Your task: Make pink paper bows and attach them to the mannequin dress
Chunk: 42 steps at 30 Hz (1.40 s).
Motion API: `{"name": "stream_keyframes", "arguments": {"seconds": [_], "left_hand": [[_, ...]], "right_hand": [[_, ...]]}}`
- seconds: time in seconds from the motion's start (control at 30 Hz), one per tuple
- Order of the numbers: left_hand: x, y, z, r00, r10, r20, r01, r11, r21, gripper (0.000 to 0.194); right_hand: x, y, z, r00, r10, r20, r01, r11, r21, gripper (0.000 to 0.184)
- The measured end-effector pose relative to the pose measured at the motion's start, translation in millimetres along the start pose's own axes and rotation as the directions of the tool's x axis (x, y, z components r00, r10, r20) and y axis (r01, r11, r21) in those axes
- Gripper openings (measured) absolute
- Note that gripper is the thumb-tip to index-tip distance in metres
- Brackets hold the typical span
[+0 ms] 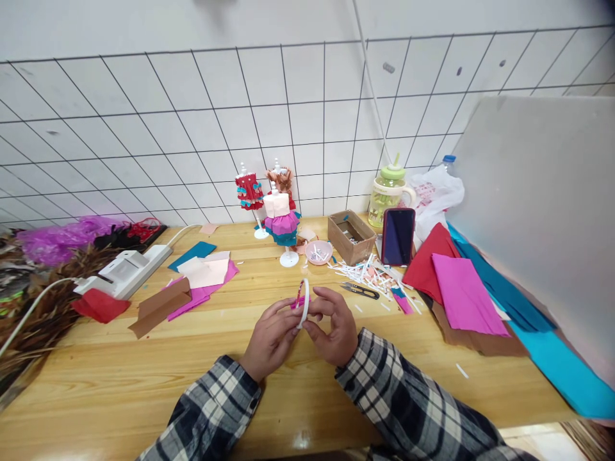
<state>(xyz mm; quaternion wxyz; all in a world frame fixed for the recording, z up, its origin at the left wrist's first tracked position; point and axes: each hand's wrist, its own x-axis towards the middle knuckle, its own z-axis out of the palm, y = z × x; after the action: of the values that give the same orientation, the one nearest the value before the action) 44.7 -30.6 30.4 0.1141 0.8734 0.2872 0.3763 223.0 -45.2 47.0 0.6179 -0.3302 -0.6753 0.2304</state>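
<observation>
White ring (306, 299) | long axis apparently upright | left hand (270, 337), right hand (335, 328) holding

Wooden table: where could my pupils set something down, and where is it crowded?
The wooden table is bare between the brown paper, the left hand and the left sleeve. Bare wood also lies between the right sleeve and the coloured paper pile, save for white strips. It is crowded around the cardboard box, phone and paper scraps.

White ring (306, 297), partly pink, upright, between left hand (270, 336) and right hand (336, 328)
</observation>
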Motion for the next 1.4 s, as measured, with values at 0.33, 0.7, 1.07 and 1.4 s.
{"name": "stream_keyframes", "arguments": {"seconds": [0.33,0.7,1.07,1.4], "left_hand": [[1,1,-0.8,1.0,0.015,-0.022,-0.015,1.0,0.021,0.033],[-2,-3,-0.7,0.997,0.074,0.017,-0.075,0.993,0.096,0.032],[-3,1,-0.3,0.996,0.0,-0.094,0.011,0.993,0.114,0.026],[-2,6,-5.5,0.996,0.014,-0.087,0.011,0.961,0.278,0.018]], "right_hand": [[0,-3,1,0.996,-0.093,0.008,0.093,0.991,-0.092,0.03],[-3,3,-2,0.999,-0.014,-0.04,0.013,1.0,-0.021,0.022],[4,3,0,0.992,0.041,0.117,-0.034,0.998,-0.056,0.027],[-2,12,3,0.98,0.143,0.141,-0.146,0.989,0.012,0.038]]}}
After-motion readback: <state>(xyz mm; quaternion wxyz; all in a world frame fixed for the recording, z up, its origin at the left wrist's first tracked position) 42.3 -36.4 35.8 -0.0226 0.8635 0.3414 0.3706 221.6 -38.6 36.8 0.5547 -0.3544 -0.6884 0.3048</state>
